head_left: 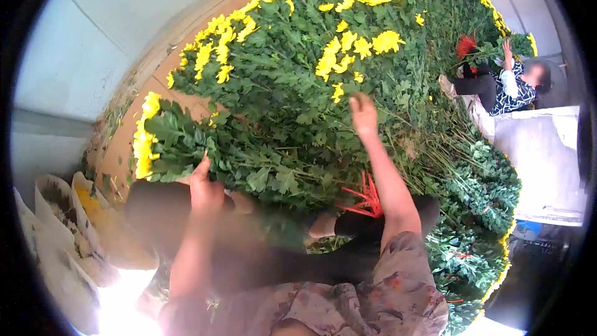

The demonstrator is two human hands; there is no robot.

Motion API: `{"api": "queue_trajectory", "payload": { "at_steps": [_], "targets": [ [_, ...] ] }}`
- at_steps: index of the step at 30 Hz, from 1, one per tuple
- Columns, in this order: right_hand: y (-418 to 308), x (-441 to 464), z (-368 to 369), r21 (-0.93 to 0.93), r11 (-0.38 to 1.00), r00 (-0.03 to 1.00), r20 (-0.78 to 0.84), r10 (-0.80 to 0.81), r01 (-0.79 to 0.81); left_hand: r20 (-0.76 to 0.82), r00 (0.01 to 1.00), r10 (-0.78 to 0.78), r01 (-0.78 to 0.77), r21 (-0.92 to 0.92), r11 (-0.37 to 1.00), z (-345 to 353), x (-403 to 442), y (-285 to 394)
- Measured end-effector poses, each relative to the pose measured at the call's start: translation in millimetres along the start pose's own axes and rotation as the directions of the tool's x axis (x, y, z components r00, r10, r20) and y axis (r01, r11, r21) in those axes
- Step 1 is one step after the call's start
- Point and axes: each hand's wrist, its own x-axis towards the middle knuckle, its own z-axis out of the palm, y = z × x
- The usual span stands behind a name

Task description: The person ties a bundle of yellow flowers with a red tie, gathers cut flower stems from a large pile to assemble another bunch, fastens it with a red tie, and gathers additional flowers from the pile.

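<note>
At the left, my left hand (pixel 206 191) is closed round a bunch of leafy stems with yellow flowers (pixel 146 137) at its outer end. My right hand (pixel 364 114) reaches over the large pile of green stems (pixel 292 106), near a small yellow bloom (pixel 337 93); its fingers are partly blurred, and whether they touch a stem is not clear. Red ties (pixel 367 198) lie on my dark-trousered leg, below my right forearm.
Tied bunches (pixel 472 255) with yellow edges are stacked at the right. Beyond them a co-worker (pixel 513 87) sits holding a bunch, beside a pale board (pixel 538 155). White sacks (pixel 87 211) stand at the lower left, by a pale wall (pixel 93 37).
</note>
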Motion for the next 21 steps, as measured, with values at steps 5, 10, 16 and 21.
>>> {"api": "queue_trajectory", "payload": {
  "at_steps": [5,10,16,21],
  "targets": [
    [90,98,-44,-0.348,0.934,0.948,-0.317,-0.042,-0.076,-0.114,0.976,-0.185,0.179,-0.055,0.982,19,-6,10],
    [80,170,-55,-0.372,0.916,0.972,-0.224,0.073,-0.154,-0.171,0.938,-0.302,0.27,-0.184,0.945,27,0,8],
    [58,150,-51,-0.37,0.876,0.951,-0.105,0.291,-0.309,-0.2,0.924,-0.327,0.318,-0.075,0.945,37,2,13],
    [68,153,-52,-0.335,0.924,0.927,-0.371,0.05,-0.184,-0.11,0.947,-0.301,0.276,-0.195,0.941,28,3,5]
  ]
}}
